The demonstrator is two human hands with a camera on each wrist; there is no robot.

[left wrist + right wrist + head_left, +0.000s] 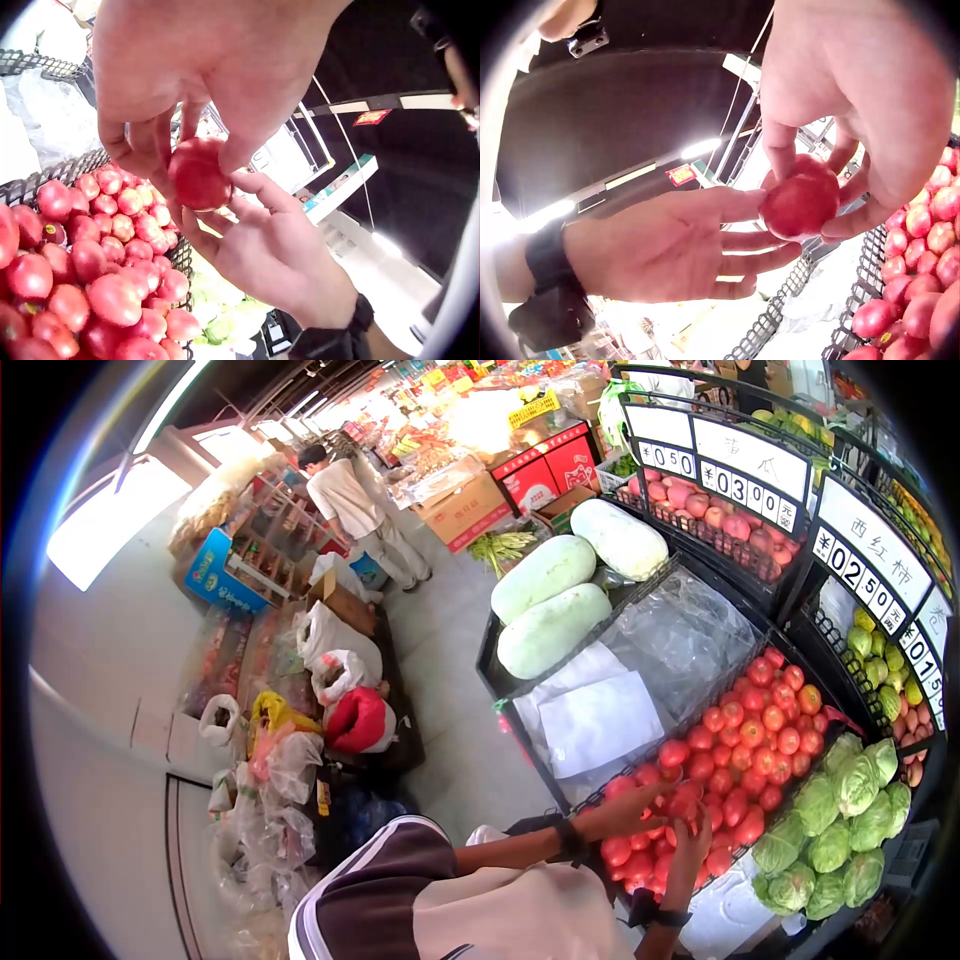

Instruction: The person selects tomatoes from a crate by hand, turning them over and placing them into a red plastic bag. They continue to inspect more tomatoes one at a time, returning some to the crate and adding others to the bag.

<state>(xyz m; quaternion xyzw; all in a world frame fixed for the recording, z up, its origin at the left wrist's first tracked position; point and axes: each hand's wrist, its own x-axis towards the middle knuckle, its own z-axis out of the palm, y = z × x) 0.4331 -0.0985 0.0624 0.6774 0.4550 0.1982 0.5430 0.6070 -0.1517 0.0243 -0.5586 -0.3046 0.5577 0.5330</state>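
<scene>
A red tomato (801, 201) is between both hands, above a crate heaped with tomatoes (765, 730). My right hand (690, 848) grips it from the side, thumb and fingers curled round it. My left hand (628, 812) reaches in from the other side, palm turned to the tomato. In the right wrist view its fingers (761, 259) are nearly straight under the tomato, and its thumb touches the skin. The left wrist view shows the same tomato (199, 174) close up, with part of its far side hidden by fingers. Both wrists wear dark bands.
Cabbages (830, 840) lie right of the tomatoes. White paper (600, 722), clear plastic (690, 622) and several pale green gourds (545, 575) lie beyond. Price signs (730, 465) stand behind. Left of the aisle (440, 690) are bagged goods (350, 665); a person (350, 500) stands farther along.
</scene>
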